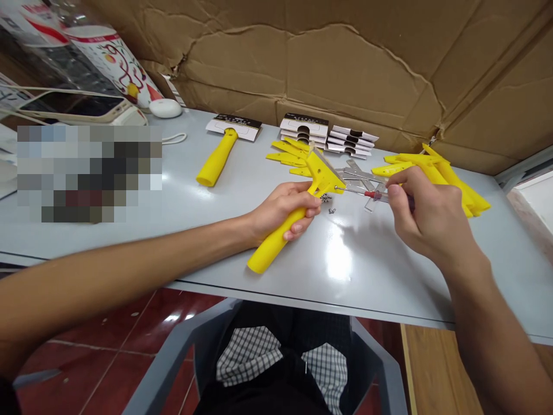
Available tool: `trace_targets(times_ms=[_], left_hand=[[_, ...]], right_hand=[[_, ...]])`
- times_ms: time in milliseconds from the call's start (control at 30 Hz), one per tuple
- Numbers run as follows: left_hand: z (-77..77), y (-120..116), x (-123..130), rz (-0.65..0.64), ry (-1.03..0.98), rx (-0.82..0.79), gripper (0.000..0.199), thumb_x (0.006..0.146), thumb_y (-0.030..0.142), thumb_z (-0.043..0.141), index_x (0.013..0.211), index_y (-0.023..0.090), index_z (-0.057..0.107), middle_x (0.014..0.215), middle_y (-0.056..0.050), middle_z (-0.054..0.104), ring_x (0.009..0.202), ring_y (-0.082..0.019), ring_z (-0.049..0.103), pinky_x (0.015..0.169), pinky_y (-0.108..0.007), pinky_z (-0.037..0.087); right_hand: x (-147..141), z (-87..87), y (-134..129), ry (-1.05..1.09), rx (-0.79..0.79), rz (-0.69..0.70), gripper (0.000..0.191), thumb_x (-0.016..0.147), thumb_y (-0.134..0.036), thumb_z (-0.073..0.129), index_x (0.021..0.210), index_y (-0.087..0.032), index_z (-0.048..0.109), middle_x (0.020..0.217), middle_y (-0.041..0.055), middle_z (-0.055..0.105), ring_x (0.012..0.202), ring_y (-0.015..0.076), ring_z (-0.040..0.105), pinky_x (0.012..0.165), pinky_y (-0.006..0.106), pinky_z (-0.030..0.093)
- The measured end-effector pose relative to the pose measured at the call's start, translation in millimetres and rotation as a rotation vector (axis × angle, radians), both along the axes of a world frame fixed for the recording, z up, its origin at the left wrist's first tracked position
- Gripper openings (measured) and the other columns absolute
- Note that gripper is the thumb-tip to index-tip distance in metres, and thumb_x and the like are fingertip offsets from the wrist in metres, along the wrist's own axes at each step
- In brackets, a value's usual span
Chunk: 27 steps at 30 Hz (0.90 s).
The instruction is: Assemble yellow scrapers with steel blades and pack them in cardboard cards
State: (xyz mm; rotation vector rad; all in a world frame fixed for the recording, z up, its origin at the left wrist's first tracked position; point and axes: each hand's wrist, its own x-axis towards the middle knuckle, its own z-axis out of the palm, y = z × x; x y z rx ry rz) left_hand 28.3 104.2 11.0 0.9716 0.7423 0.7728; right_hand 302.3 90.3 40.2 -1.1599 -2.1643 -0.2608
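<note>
The scraper (280, 236) is yellow, the table (375, 276) grey.

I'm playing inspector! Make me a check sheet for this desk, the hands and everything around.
Surface: grey table, shiny with glare.
Job's things: yellow tool, screwdriver, small screws, flat metal pieces.
Clutter: phone and bottle at the left; a pixelated patch hides part.
Hands: left hand grips the yellow tool; right hand holds the screwdriver, its tip at the tool's head.
Cables: white cable near the phone.
Surroundings: cardboard behind, red floor below.
</note>
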Motion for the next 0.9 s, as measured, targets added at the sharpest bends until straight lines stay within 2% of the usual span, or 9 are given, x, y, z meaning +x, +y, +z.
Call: trace_targets(times_ms=[100,200,333,500,600,700,833,900], left_hand=[[0.2,0,0,-0.007,0.015,0.017,0.023,0.083,0.023,0.078,0.079,0.021,0.056,0.054,0.007,0.055,0.03,-0.007,0.042,0.029,-0.019,0.032],[-1.0,0,-1,-0.01,0.012,0.013,0.023,0.085,0.024,0.077,0.077,0.021,0.056,0.052,0.007,0.054,0.029,-0.007,0.041,0.03,-0.019,0.033],[-1.7,0,-1,-0.007,-0.002,0.011,0.022,0.084,0.022,0.077,0.076,0.02,0.057,0.055,0.006,0.056,0.031,-0.007,0.043,0.03,-0.018,0.034],[-2.2,1,-1,0.01,-0.015,-0.018,0.022,0.084,0.022,0.078,0.077,0.02,0.057,0.056,0.005,0.057,0.031,-0.006,0.043,0.029,-0.018,0.034],[-2.7,1,-2,0.012,-0.011,-0.028,0.024,0.083,0.023,0.079,0.076,0.02,0.056,0.057,0.005,0.057,0.031,-0.006,0.043,0.029,-0.018,0.033],[-2.9,2,-2,0.013,-0.012,-0.032,0.024,0.083,0.023,0.079,0.077,0.021,0.056,0.057,0.006,0.057,0.031,-0.006,0.042,0.029,-0.017,0.033],[-3.4,3,-3,0.009,-0.007,-0.034,0.024,0.084,0.025,0.078,0.076,0.021,0.056,0.053,0.006,0.054,0.03,-0.006,0.041,0.029,-0.017,0.032],[-3.6,4,-3,0.009,-0.009,-0.041,0.024,0.084,0.026,0.078,0.075,0.021,0.056,0.05,0.007,0.052,0.029,-0.006,0.04,0.029,-0.017,0.033]], right_hand=[[-1,-0.1,0,0.035,0.027,0.031,0.01,0.101,-0.022,0.067,0.095,-0.029,0.063,0.064,-0.0034,0.067,0.05,0.0196,0.061,0.052,0.038,0.042],[-5,4.4,-3,0.1,0.066,0.138,0.017,0.096,-0.018,0.077,0.096,-0.029,0.065,0.079,-0.002,0.077,0.061,0.0201,0.07,0.055,0.037,0.049],[-8,9.1,-8,0.134,0.049,0.216,0.019,0.095,-0.018,0.079,0.096,-0.032,0.066,0.085,-0.0004,0.076,0.071,0.0223,0.07,0.059,0.038,0.052],[-4,4.0,-6,0.133,-0.033,0.169,0.015,0.093,-0.02,0.076,0.102,-0.031,0.068,0.093,0.0008,0.079,0.07,0.0219,0.073,0.057,0.037,0.053],[-1,-1.3,-3,0.136,0.032,0.081,0.007,0.095,-0.028,0.077,0.093,-0.028,0.07,0.071,-0.0026,0.074,0.055,0.0181,0.066,0.053,0.035,0.049],[1,-3.1,-1,0.127,0.079,-0.004,0.016,0.095,-0.038,0.08,0.088,-0.027,0.07,0.056,-0.0054,0.062,0.046,0.0161,0.058,0.05,0.034,0.044],[1,-0.3,-4,0.123,-0.125,0.08,0.02,0.09,-0.029,0.078,0.107,-0.028,0.067,0.074,-0.0034,0.073,0.054,0.0179,0.066,0.053,0.034,0.052],[1,-0.1,-4,0.119,-0.106,0.085,0.015,0.092,-0.027,0.077,0.103,-0.028,0.068,0.074,-0.0029,0.074,0.055,0.0183,0.067,0.053,0.034,0.052]])
